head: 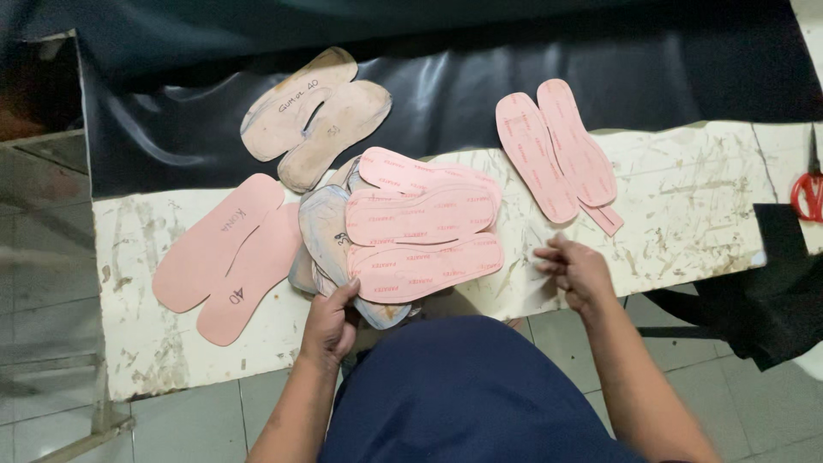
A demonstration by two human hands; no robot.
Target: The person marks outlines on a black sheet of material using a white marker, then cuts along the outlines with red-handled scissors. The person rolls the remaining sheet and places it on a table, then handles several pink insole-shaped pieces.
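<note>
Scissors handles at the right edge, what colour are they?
Red, seen in the head view: scissors handles.

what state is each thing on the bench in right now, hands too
left hand: gripping the fanned stack's near edge
fanned stack of insoles: spread out, overlapping
right hand: fingers curled, resting on the white table, nothing visibly held
pink insole pair at the right: flat, overlapping
plain pink soles: flat, side by side
tan soles: flat on black sheet
red scissors: lying at the edge, mostly cut off

Scuffed white workbench (686, 197), black leather sheet (446, 94) draped over its far edge. Pink insole cutouts (231, 257) at the left end, a fanned pile of pink printed insoles (424, 214) mid-bench, red-handled scissors (808, 193) at the right end.
</note>
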